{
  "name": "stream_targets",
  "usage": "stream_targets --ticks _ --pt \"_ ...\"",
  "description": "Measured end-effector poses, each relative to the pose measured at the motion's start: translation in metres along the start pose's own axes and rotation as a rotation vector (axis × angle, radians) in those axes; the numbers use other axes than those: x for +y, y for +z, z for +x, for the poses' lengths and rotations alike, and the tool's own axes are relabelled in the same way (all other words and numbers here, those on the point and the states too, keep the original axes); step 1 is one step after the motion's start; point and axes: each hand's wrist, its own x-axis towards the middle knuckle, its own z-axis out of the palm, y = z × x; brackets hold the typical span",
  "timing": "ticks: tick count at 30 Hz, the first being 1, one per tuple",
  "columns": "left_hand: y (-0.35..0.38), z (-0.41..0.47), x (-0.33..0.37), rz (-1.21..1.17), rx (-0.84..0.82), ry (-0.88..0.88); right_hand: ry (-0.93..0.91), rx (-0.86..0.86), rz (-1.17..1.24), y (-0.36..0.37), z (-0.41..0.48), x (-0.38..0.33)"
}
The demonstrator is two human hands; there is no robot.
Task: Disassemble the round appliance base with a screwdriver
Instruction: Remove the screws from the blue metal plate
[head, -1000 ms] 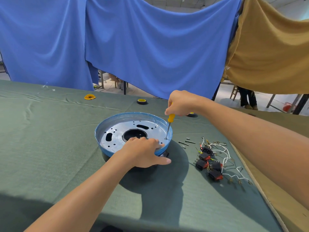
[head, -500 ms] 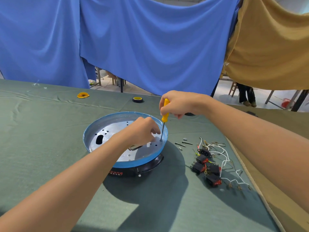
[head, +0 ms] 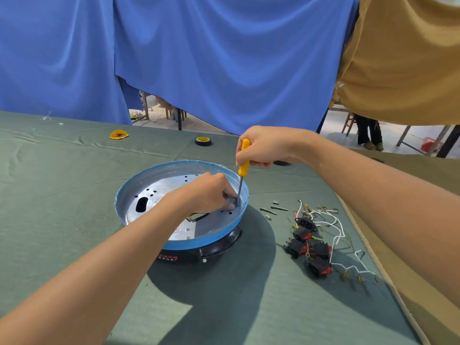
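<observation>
Mid-bench, on green cloth (head: 62, 183): round appliance base (head: 174, 164), blue rim up, black housing beneath. Right hand (head: 263, 146) grips screwdriver (head: 244, 158) by yellow handle, shaft near upright, tip on metal plate by base's right rim. Left hand (head: 209, 192) inside base, fingers (head: 230, 204) curled at tip; whether pinching anything, unclear. Loose screws (head: 272, 209) and black switches (head: 311, 247) with white wires lie toward bench right edge. Tape roll (head: 202, 140) and yellow disc (head: 119, 134) near far edge.

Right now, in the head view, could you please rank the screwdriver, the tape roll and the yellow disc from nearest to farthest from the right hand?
1. screwdriver: gripped in the right hand itself.
2. tape roll: on the cloth, just left of that hand.
3. yellow disc: far left, well beyond the tape roll.
</observation>
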Motion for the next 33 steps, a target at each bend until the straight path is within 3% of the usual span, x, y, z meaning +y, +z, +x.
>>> stream_targets --ticks 5,12,16,21,28,33 --pt "0.001 -0.001 0.0 -0.036 0.007 -0.009 0.019 0.144 -0.138 0.005 0.001 -0.001" --pt "0.003 -0.003 0.001 -0.061 0.016 -0.017 -0.043 0.003 -0.262 -0.003 -0.009 -0.012" --pt "0.003 -0.003 0.001 -0.072 0.019 -0.015 0.001 0.029 -0.44 -0.003 -0.007 -0.011" --pt "0.004 -0.003 0.001 -0.07 0.023 -0.03 -0.063 0.076 -0.414 -0.003 -0.009 -0.005" --pt "0.003 -0.003 0.002 -0.068 0.025 -0.025 -0.108 -0.05 -0.327 -0.006 -0.014 -0.008" --pt "0.004 -0.005 0.003 -0.096 0.052 -0.026 -0.036 0.068 -0.442 -0.001 -0.01 -0.006"
